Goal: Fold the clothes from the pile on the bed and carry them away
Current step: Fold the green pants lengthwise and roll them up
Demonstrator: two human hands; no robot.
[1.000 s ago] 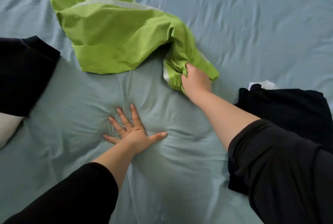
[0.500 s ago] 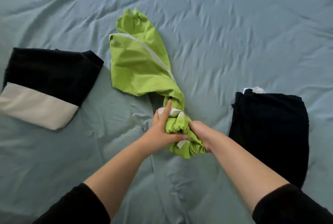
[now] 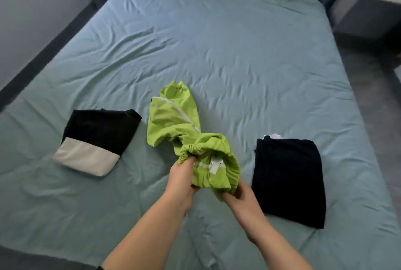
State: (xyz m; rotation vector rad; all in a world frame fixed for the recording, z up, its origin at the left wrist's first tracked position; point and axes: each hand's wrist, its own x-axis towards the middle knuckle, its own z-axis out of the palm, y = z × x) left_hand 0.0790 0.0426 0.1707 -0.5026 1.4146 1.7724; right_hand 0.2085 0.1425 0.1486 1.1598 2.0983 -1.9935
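From the head camera, both hands hold the gathered elastic waistband of a lime-green fabric garment with a white stripe (image 3: 173, 122). The rest of the garment trails onto the blue-grey bed sheet (image 3: 238, 52). The left hand (image 3: 181, 175) has its fingers curled into the waistband, and the right hand (image 3: 238, 196) pinches its lower edge. A folded black-and-cream garment (image 3: 97, 139) lies to the left and a folded black garment (image 3: 288, 178) to the right.

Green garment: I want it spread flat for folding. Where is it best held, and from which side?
Probably by the elastic waistband, one hand at each end, from the near side: its opening faces the person, and the rest of the green garment trails away over the bed. The left hand and right hand grip there.
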